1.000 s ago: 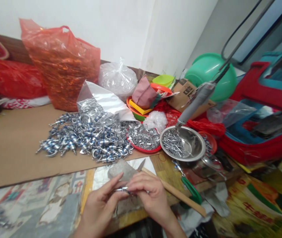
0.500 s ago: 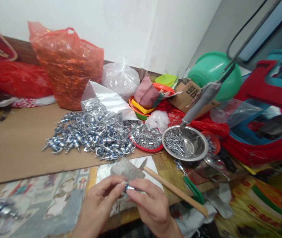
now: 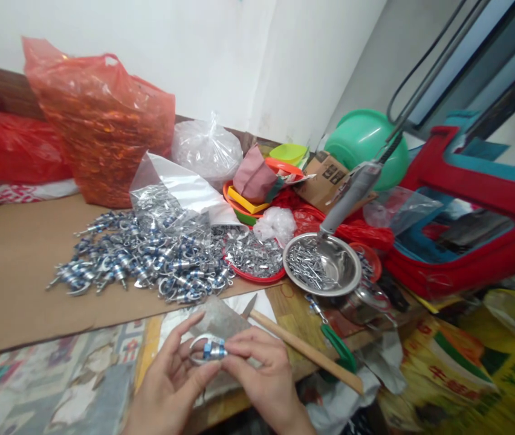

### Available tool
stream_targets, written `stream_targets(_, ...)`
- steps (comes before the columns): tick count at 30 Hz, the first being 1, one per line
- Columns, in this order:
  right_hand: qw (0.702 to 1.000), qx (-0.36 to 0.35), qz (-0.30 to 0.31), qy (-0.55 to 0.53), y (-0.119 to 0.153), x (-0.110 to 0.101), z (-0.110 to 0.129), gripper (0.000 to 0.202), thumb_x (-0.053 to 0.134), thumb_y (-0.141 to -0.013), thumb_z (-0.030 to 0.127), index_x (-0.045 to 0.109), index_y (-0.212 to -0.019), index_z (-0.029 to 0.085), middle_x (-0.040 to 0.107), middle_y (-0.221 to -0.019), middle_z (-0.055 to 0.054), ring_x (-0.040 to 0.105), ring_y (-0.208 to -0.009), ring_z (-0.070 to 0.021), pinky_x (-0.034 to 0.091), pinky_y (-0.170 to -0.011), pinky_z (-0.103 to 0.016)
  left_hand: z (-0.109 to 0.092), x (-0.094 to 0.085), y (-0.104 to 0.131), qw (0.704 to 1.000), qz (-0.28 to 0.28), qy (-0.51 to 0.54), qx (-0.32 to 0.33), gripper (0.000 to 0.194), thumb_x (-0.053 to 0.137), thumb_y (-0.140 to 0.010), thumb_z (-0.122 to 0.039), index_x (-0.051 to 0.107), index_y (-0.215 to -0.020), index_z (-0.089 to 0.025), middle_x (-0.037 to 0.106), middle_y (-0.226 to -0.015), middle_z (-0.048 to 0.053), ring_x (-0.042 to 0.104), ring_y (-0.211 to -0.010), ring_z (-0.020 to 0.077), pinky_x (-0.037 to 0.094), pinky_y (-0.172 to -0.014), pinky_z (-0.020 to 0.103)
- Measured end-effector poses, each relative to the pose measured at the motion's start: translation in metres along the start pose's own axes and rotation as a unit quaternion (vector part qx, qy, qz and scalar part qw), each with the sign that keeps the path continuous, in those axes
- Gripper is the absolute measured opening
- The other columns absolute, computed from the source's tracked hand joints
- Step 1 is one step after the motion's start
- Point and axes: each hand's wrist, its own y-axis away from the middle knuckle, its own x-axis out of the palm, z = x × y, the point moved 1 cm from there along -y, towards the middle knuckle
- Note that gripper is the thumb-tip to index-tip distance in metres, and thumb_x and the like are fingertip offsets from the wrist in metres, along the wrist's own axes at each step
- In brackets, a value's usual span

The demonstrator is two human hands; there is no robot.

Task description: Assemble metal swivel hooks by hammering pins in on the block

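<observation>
A small silver and blue metal fitting with a curved hook [image 3: 213, 349] is held between both hands over the front edge of the bench. My right hand [image 3: 260, 368] pinches its right end between thumb and fingers. My left hand [image 3: 173, 368] has its thumb under the fitting, with the index finger raised and the other fingers curled behind the hook. Just behind the hands lie a grey metal block [image 3: 221, 317] and a wooden-handled hammer [image 3: 307, 353] on white paper. A big pile of similar fittings [image 3: 148, 257] covers the brown board's right part.
Metal pins fill part of a steel bowl [image 3: 350, 266] beside a red tray of small metal clips [image 3: 257, 257]. A grey-handled tool [image 3: 352, 193] hangs above the bowl. Green-handled pliers [image 3: 341, 347] lie at right. Farther back are an orange bag [image 3: 103, 127] and a green basin [image 3: 370, 142].
The camera view has shifted, so the bench things appear farther left. My left fingers have spread apart, and the fitting's hook now shows between my hands.
</observation>
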Motion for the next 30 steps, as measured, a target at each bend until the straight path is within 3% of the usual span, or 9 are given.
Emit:
stream_targets(3,0.986,0.022,0.072,0.146,-0.028,-0.015,-0.013,0.009,0.064,-0.071,0.019,0.07,-0.078,0.019,0.067,-0.078,-0.001,0.062,-0.073,-0.0108,0.049,-0.066,-0.016,0.001,0.0,-0.001,0.999,0.018,0.014,-0.022,0.064,0.069,-0.06,-0.032,0.04,-0.117,-0.024,0.065,-0.083,0.002,0.059,-0.084,0.0184,0.047,-0.075,0.026)
stream_targets(4,0.971,0.027,0.075,0.226,-0.043,-0.023,-0.021,0.01,0.061,-0.074,0.019,0.069,-0.081,0.019,0.067,-0.082,-0.001,0.061,-0.078,-0.0103,0.048,-0.07,-0.015,0.001,-0.001,-0.002,0.999,0.029,0.016,-0.035,0.065,0.068,-0.06,-0.033,0.038,-0.118,-0.024,0.065,-0.082,0.002,0.06,-0.083,0.0191,0.046,-0.075,0.027)
stream_targets(5,0.934,0.047,0.046,0.351,-0.06,-0.031,-0.03,0.015,0.053,-0.08,0.02,0.067,-0.088,0.02,0.066,-0.09,-0.001,0.06,-0.084,-0.009,0.046,-0.075,-0.015,0.0,-0.001,-0.003,0.998,0.039,0.019,-0.047,0.067,0.068,-0.06,-0.034,0.037,-0.119,-0.024,0.065,-0.081,0.002,0.06,-0.082,0.0197,0.046,-0.074,0.028)
stream_targets(6,0.916,0.063,0.03,0.395,-0.076,-0.039,-0.041,0.022,0.045,-0.085,0.017,0.063,-0.097,0.018,0.064,-0.098,-0.004,0.058,-0.092,-0.0108,0.044,-0.081,-0.019,0.0,-0.001,-0.003,0.997,0.047,0.022,-0.056,0.069,0.068,-0.06,-0.035,0.035,-0.12,-0.024,0.065,-0.079,0.001,0.061,-0.08,0.0201,0.046,-0.073,0.028)
stream_targets(11,0.852,0.111,0.083,0.504,-0.138,-0.051,-0.088,0.019,0.051,-0.083,0.019,0.058,-0.1,0.015,0.06,-0.097,-0.008,0.057,-0.09,-0.019,0.046,-0.079,-0.036,0.002,0.001,-0.008,0.995,0.068,0.023,-0.067,0.075,0.069,-0.059,-0.035,0.03,-0.121,-0.022,0.063,-0.07,-0.001,0.062,-0.07,0.0189,0.045,-0.065,0.027)
stream_targets(16,0.813,0.104,0.158,0.551,-0.152,-0.041,-0.099,0.028,0.048,-0.085,0.029,0.049,-0.109,0.015,0.052,-0.109,-0.007,0.054,-0.091,-0.0176,0.047,-0.076,-0.037,0.005,-0.003,-0.014,0.992,0.098,0.019,-0.076,0.078,0.07,-0.059,-0.032,0.027,-0.123,-0.02,0.062,-0.07,-0.001,0.062,-0.068,0.0195,0.044,-0.063,0.028)
stream_targets(22,0.815,0.071,0.199,0.539,-0.155,-0.051,-0.104,0.028,0.048,-0.085,0.029,0.049,-0.109,0.015,0.052,-0.109,-0.007,0.054,-0.091,-0.0178,0.047,-0.076,-0.037,0.011,-0.008,-0.02,0.992,0.085,0.021,-0.09,0.087,0.072,-0.055,-0.031,0.025,-0.128,-0.021,0.06,-0.066,-0.001,0.061,-0.062,0.0184,0.044,-0.061,0.029)
stream_targets(26,0.844,0.058,0.162,0.507,-0.158,-0.063,-0.106,0.024,0.048,-0.085,0.025,0.052,-0.106,0.014,0.054,-0.106,-0.008,0.054,-0.093,-0.0191,0.045,-0.079,-0.038,0.014,-0.01,-0.021,0.993,0.063,0.041,-0.088,0.095,0.075,-0.05,-0.03,0.023,-0.129,-0.022,0.062,-0.068,0.0,0.062,-0.063,0.0188,0.045,-0.062,0.03)
stream_targets(30,0.888,0.044,0.114,0.443,-0.143,-0.061,-0.09,0.023,0.04,-0.086,0.018,0.059,-0.099,0.013,0.061,-0.099,-0.01,0.056,-0.093,-0.019,0.042,-0.08,-0.031,0.017,-0.011,-0.02,0.993,0.053,0.053,-0.087,0.091,0.075,-0.051,-0.026,0.025,-0.127,-0.023,0.062,-0.071,0.001,0.062,-0.065,0.0177,0.044,-0.062,0.028)
